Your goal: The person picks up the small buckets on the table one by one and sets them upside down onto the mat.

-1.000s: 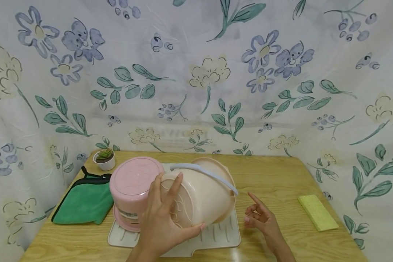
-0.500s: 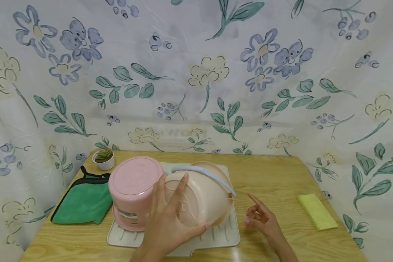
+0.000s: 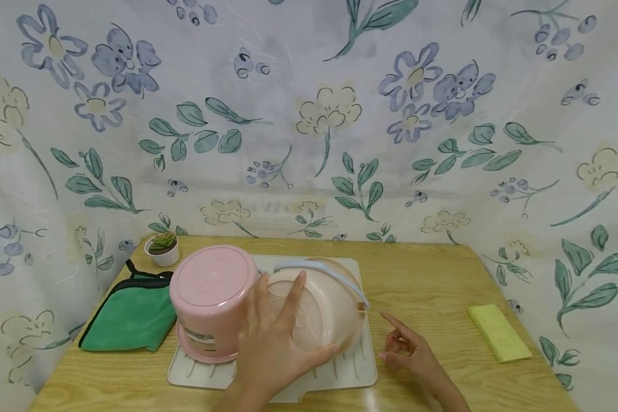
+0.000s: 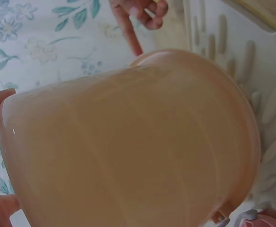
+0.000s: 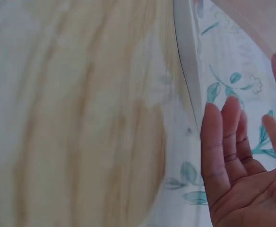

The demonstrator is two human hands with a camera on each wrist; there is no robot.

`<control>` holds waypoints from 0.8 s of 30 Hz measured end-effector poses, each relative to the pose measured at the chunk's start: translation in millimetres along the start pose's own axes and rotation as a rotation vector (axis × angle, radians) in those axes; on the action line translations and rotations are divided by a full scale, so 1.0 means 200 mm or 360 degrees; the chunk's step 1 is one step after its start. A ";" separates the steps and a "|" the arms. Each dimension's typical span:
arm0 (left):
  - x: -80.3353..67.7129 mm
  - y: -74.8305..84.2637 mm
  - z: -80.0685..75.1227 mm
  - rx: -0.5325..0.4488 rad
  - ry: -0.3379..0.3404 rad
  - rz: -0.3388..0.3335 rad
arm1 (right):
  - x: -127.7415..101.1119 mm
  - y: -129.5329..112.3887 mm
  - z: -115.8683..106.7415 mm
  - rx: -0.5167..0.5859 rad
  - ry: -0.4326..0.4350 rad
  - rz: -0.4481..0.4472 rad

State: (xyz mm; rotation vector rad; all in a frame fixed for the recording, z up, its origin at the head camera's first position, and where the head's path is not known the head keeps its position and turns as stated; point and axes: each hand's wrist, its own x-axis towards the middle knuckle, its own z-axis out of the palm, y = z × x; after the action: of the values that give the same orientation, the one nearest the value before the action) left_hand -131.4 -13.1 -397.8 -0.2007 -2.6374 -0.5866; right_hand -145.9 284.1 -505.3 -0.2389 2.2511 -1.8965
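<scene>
A cream bucket (image 3: 342, 315) with a pale blue handle (image 3: 332, 270) is tilted over the white draining mat (image 3: 351, 366), its base facing me. My left hand (image 3: 270, 343) grips the base, fingers spread over the far side and thumb at the near edge. Alongside it, a pink bucket (image 3: 213, 277) stands upside down on the mat's left part. My right hand (image 3: 412, 355) holds nothing, just right of the mat, index finger pointing towards the cream bucket's rim and the other fingers loosely curled. In the left wrist view that index fingertip overlaps the rim.
A folded green cloth (image 3: 134, 317) with black trim lies at the left of the wooden table (image 3: 412, 269), below a small potted succulent (image 3: 163, 249). A yellow sponge cloth (image 3: 498, 333) lies at the right. A floral curtain (image 3: 288, 217) hangs behind.
My left hand has moved slightly right with the cream bucket, whose base has turned more towards me and whose rim has dropped. My right hand has shifted a little left.
</scene>
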 end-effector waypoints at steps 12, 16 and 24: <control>0.06 0.04 0.02 0.0078 -0.0069 -0.0021 | 0.00 0.05 0.03 -0.0152 -0.0201 -0.0122; 0.08 0.04 0.02 0.0089 -0.0084 -0.0014 | 0.00 0.05 0.04 -0.0239 -0.0224 -0.0179; 0.12 0.05 0.03 0.0145 -0.0116 0.0003 | 0.00 0.05 0.05 -0.0415 -0.0168 -0.0058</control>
State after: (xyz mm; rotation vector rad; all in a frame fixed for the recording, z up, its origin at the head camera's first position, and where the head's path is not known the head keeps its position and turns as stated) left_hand -153.6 0.7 -388.3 -0.2004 -2.7270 -0.4652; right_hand -143.2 276.7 -516.8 -0.4099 2.4318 -1.5620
